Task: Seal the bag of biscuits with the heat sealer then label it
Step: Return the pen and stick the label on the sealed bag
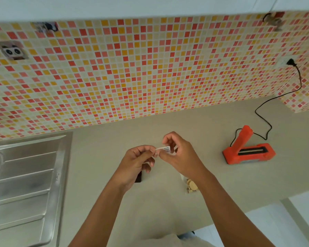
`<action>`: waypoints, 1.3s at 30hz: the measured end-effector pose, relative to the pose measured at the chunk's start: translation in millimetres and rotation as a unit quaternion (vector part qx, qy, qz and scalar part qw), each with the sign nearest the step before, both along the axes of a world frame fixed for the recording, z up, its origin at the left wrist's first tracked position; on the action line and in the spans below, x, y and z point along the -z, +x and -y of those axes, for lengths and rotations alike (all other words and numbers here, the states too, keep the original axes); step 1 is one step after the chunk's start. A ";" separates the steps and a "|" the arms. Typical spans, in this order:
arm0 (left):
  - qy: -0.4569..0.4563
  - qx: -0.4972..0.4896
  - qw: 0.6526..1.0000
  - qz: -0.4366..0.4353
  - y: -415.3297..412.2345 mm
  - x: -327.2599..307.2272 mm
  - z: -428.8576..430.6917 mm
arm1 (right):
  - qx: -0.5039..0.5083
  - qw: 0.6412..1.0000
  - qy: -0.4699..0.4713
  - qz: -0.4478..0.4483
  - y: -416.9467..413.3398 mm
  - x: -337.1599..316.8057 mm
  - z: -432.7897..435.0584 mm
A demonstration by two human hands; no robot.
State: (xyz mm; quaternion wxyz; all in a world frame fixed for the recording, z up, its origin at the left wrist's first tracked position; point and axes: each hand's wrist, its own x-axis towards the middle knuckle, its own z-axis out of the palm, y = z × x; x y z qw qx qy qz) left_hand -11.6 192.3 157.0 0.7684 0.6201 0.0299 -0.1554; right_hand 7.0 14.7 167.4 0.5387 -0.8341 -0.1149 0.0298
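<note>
A small white label (pixel 165 149) with dark writing is held above the beige counter between both hands. My left hand (pixel 138 162) pinches its left end and my right hand (pixel 179 152) pinches its right end. Under my right forearm the clear bag of biscuits (pixel 191 186) lies flat on the counter, partly hidden. The orange heat sealer (pixel 248 148) sits to the right with its arm raised, its black cord (pixel 268 111) running up to a wall socket.
A steel sink drainboard (pixel 27 184) fills the left side. A dark flat object (pixel 138 177) lies on the counter under my left hand. The counter's (pixel 168 211) front edge runs diagonally at lower right. A tiled wall (pixel 132 68) stands behind.
</note>
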 end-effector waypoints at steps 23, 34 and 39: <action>0.094 -0.079 0.992 0.020 -3.0 13.4 0.8 | 0.061 0.996 0.066 -0.014 -7.5 11.7 -11.3; 0.131 -0.111 0.984 -0.045 -6.1 46.9 15.0 | 0.170 0.977 0.114 -0.065 -14.0 22.3 25.4; 0.144 -0.108 0.981 -0.074 -7.8 79.1 29.2 | 0.189 0.972 0.110 -0.090 -17.7 28.1 44.3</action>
